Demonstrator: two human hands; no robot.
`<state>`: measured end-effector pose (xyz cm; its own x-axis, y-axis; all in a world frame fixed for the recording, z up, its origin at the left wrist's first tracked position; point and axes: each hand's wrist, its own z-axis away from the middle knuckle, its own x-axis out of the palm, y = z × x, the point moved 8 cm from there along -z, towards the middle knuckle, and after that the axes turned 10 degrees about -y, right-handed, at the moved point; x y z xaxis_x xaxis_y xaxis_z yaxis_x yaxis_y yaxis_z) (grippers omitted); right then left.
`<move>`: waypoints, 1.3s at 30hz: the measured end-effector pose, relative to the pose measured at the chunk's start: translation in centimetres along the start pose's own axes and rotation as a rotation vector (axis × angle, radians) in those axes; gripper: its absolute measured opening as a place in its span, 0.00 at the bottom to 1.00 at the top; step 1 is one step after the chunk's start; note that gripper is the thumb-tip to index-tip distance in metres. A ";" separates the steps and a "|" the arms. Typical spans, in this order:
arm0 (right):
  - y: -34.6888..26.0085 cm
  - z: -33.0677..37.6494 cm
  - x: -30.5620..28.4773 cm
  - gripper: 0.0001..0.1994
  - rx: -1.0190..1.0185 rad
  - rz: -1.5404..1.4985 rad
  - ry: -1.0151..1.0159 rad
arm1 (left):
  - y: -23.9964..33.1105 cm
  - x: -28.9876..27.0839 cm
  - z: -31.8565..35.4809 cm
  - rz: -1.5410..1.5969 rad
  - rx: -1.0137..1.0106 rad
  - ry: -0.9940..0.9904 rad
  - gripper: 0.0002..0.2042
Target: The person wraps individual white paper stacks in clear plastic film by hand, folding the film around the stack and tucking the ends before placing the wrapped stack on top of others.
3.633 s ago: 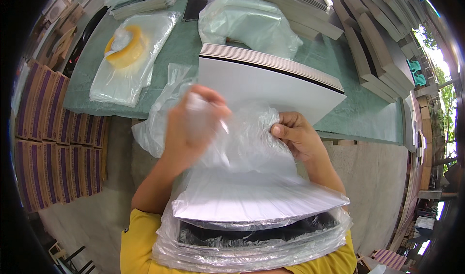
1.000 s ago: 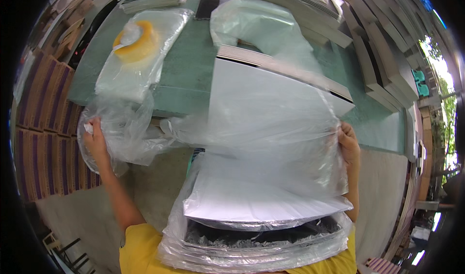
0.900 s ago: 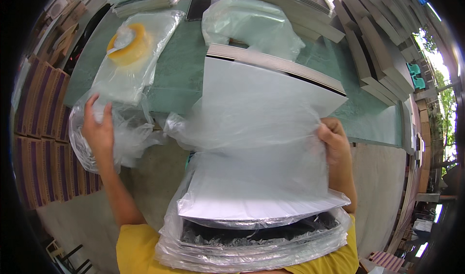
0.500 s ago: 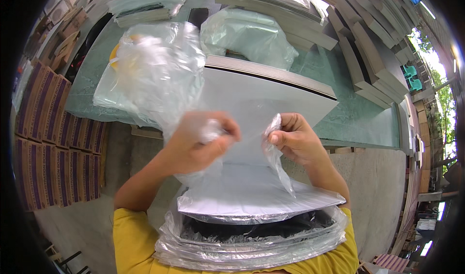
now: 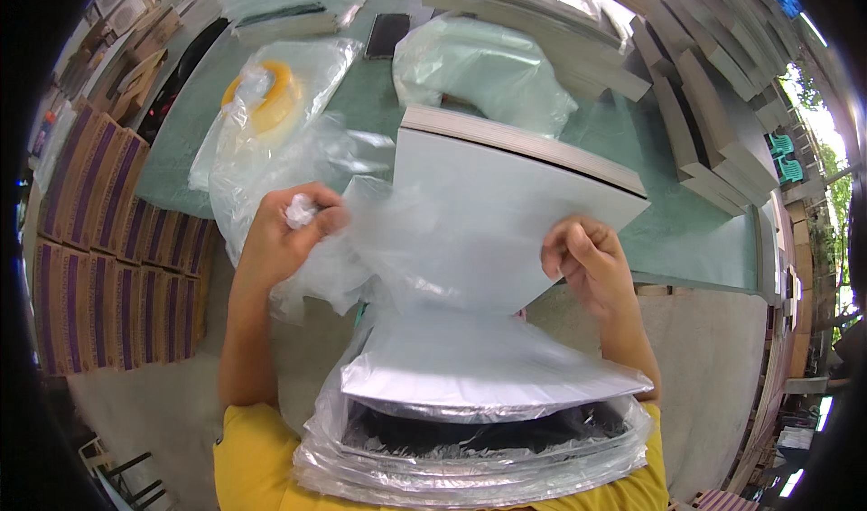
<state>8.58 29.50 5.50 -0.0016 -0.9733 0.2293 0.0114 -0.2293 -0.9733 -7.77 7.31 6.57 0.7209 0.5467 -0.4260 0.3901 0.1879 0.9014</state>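
My left hand (image 5: 291, 231) is closed on a crumpled wad of clear plastic film (image 5: 301, 211). Loose film (image 5: 339, 258) trails from near it across the table edge and over the boards. My right hand (image 5: 589, 256) is raised beside the right edge of a stack of white boards (image 5: 488, 209), its fingers curled in; whether anything is between them I cannot make out. Closest to my body lies a pile in clear plastic bags (image 5: 470, 484), with a film-covered white sheet (image 5: 488, 376) on top and a dark surface showing below it.
On the green table (image 5: 361, 96), a roll of yellowish tape (image 5: 287, 96) lies on plastic bags at left. A dark phone-like slab (image 5: 388, 35) and a clear plastic bundle (image 5: 483, 73) sit behind the boards. Grey board stacks (image 5: 713, 118) line the right; brown cartons (image 5: 90, 186) stand left.
My left hand has moved left and away, drawing the film with it. My right hand has shifted right, and the strip of film that hung from it no longer shows there.
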 end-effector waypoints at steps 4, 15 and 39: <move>-1.2 -2.8 3.5 0.17 -0.040 0.459 0.000 | 6.4 5.0 -0.4 -0.035 0.286 -0.149 0.04; -0.2 -1.6 5.7 0.14 0.307 0.432 -0.252 | 9.5 7.5 -1.0 -0.076 0.393 -0.274 0.05; -10.3 1.1 4.8 0.06 -0.595 0.292 0.232 | 9.2 12.7 0.2 -0.168 0.289 -0.599 0.12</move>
<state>9.61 27.20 16.66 -0.2959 -0.9551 0.0137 -0.5054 0.1444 -0.8507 5.06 15.85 9.41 0.7974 -0.0316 -0.6027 0.6015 -0.0404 0.7979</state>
